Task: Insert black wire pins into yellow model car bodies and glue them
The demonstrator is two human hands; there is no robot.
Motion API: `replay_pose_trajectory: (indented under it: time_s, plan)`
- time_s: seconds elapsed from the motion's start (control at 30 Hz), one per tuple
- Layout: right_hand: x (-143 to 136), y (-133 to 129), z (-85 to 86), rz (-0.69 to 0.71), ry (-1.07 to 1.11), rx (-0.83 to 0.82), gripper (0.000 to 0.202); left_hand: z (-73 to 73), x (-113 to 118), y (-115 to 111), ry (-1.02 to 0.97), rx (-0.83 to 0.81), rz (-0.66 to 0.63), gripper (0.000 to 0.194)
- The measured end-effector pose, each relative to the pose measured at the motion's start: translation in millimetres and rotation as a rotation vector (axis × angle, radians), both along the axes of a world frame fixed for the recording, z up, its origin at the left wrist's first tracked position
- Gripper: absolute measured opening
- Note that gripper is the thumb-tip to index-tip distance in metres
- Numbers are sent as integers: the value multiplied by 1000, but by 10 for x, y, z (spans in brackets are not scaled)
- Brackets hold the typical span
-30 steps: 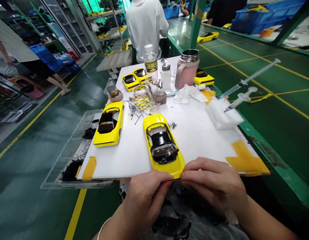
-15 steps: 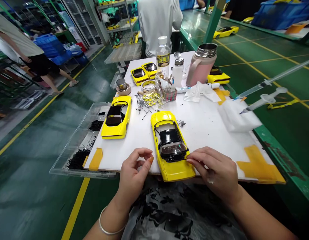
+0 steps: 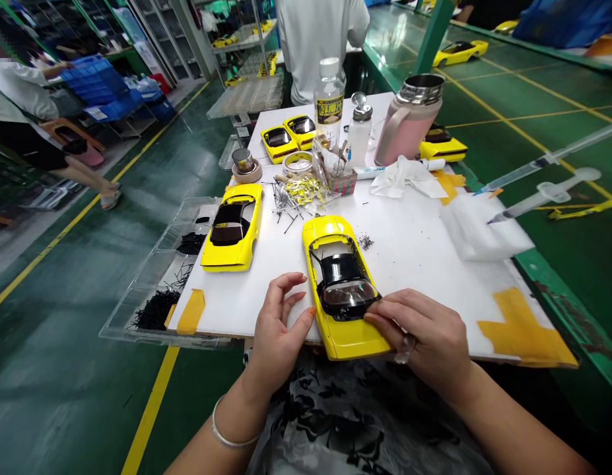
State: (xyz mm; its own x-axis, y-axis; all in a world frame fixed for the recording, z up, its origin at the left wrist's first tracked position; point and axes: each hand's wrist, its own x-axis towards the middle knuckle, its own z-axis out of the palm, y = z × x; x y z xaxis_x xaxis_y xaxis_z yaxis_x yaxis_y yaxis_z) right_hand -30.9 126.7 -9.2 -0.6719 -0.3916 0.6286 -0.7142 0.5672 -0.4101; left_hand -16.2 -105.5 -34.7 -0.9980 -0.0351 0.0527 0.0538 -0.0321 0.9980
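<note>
A yellow toy car body point(image 3: 355, 338) with a black roof and clear windshield part point(image 3: 348, 292) lies on the white board point(image 3: 280, 251), close to its front edge. My left hand point(image 3: 283, 323) is beside the car's left side, fingers curved and apart, with nothing in them. The thumb and fingers of my right hand point(image 3: 424, 333) are pinched together at the right corner of the windshield. Whatever they hold is too small to make out. Left of this car sits a second yellow car body point(image 3: 230, 231).
Behind the cars stand a clear bottle point(image 3: 329, 105), a pink thermos point(image 3: 408, 122) and a bag of small yellow parts point(image 3: 306, 189). Two syringes point(image 3: 548, 198) rest at white foam point(image 3: 484, 227) on the right. A clear tray point(image 3: 137, 290) holds black parts. One person point(image 3: 315, 46) is beyond the board.
My right hand has shifted slightly inward over the windshield corner. My left hand has moved a little right and its fingers have spread. The walking person at the left has moved further left.
</note>
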Motion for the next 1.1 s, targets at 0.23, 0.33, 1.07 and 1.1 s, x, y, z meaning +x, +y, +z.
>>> replay_pose_trajectory:
  time_s: [0.23,0.33,1.07,1.1]
  plan:
    - [19,39,-39,-1,62,52,17,-29,-16,76,69,-64,-61,54]
    - [9,52,-64,12,88,87,24,-9,-41,128,111,-150,-76,63]
    - [1,230,-35,51,-70,148,15,72,-108,188,114,-321,-80,73]
    - [-12,234,-31,57,-67,152,14,66,-106,183,112,-314,-83,72]
